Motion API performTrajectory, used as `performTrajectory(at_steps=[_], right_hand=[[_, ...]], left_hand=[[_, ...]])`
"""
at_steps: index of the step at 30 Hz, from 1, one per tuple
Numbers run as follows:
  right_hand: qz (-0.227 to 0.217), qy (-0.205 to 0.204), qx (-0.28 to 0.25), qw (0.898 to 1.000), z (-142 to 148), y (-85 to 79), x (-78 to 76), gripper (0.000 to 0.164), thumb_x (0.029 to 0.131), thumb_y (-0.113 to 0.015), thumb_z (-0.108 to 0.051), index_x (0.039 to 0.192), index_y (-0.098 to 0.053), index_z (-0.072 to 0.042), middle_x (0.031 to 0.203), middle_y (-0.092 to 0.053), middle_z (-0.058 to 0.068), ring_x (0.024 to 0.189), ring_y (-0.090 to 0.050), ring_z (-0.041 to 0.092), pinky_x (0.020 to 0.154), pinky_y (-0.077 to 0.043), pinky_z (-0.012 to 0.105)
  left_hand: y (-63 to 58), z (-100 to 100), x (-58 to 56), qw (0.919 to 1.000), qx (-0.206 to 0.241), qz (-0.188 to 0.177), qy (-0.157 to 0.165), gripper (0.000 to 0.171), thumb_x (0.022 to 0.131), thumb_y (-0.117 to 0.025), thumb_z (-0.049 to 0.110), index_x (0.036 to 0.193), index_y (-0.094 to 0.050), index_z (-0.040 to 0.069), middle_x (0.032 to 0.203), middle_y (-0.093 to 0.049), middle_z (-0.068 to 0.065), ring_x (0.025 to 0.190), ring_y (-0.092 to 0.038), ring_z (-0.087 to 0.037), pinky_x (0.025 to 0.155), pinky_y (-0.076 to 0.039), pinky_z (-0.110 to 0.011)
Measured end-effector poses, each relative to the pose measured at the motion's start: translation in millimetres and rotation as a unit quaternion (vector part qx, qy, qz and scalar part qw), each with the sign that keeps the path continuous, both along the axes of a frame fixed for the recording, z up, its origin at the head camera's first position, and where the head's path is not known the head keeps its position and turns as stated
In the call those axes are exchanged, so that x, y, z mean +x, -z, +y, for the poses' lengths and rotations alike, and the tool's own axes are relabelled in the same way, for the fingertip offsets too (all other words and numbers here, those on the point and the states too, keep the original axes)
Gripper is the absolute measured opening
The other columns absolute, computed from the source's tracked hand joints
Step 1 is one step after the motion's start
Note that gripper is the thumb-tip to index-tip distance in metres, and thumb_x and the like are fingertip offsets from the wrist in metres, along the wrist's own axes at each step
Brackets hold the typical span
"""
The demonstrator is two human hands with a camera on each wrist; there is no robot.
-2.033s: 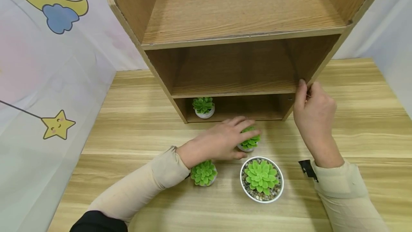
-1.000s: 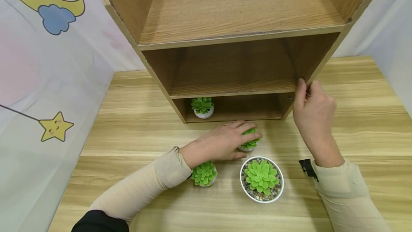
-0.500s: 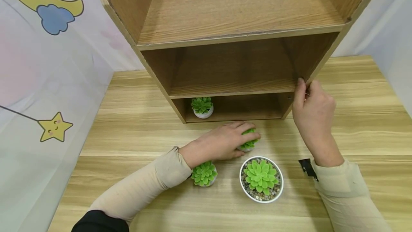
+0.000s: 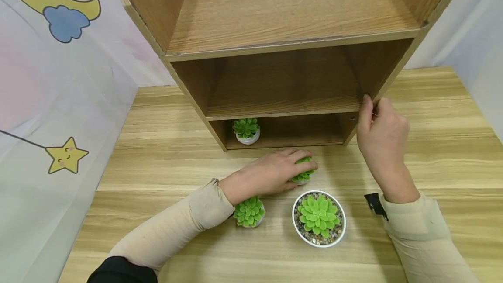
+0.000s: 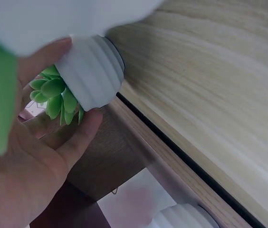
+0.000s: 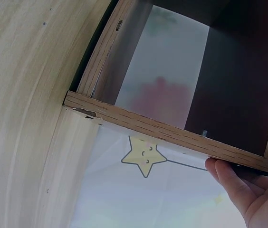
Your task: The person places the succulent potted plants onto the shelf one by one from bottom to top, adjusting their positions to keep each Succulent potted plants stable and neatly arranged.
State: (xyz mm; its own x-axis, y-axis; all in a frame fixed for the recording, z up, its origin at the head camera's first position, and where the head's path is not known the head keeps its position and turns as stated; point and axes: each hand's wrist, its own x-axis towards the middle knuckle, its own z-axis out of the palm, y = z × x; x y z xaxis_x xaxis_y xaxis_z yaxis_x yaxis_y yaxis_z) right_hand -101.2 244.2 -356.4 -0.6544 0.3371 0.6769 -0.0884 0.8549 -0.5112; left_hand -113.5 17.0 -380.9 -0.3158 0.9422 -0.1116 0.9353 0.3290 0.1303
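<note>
Fingers of the left hand (image 4: 275, 171) were curled round a small potted plant (image 4: 303, 175), thumb on one side of its white pot (image 5: 93, 71), just in front of the shelf (image 4: 294, 16). The right hand (image 4: 383, 136) pinched the shelf's right side panel, thumb inside and fingers outside, the gap between them narrow. Another little plant (image 4: 246, 129) stood inside the shelf's bottom compartment, at its left end. Farther out in front of the shelf, a third small plant (image 4: 249, 212) and a larger potted plant (image 4: 319, 216) stood on the table (image 4: 149, 152). A printed star (image 4: 67, 155) showed left of the shelf.
</note>
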Motion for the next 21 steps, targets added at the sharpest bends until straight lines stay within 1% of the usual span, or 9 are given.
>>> performTrajectory(at_steps=[7, 21], right_hand=[[0.004, -0.003, 0.007, 1.000, 0.9, -0.4, -0.7, 0.039, 0.094, -0.045, -0.023, 0.067, -0.049, 0.004, 0.055, -0.049, 0.016, 0.045, -0.047, 0.035, 0.042, -0.030, 0.045], [0.010, 0.002, 0.000, 1.000, 2.1, 4.0, -1.9, 0.036, 0.092, -0.050, -0.021, 0.067, -0.051, 0.005, 0.055, -0.050, 0.017, 0.046, -0.048, 0.038, 0.043, -0.030, 0.048]], left_hand=[[1.2, 0.2, -0.7, 0.9999, 0.012, 0.000, 0.003, 0.064, 0.084, -0.065, 0.034, 0.139, -0.037, 0.020, 0.141, -0.031, -0.009, 0.127, -0.031, -0.025, 0.100, -0.031, -0.034], [2.2, 0.8, -2.0, 0.9999, 0.002, -0.009, -0.005, 0.063, 0.085, -0.063, 0.034, 0.141, -0.035, 0.022, 0.143, -0.030, -0.007, 0.127, -0.031, -0.026, 0.097, -0.035, -0.036]])
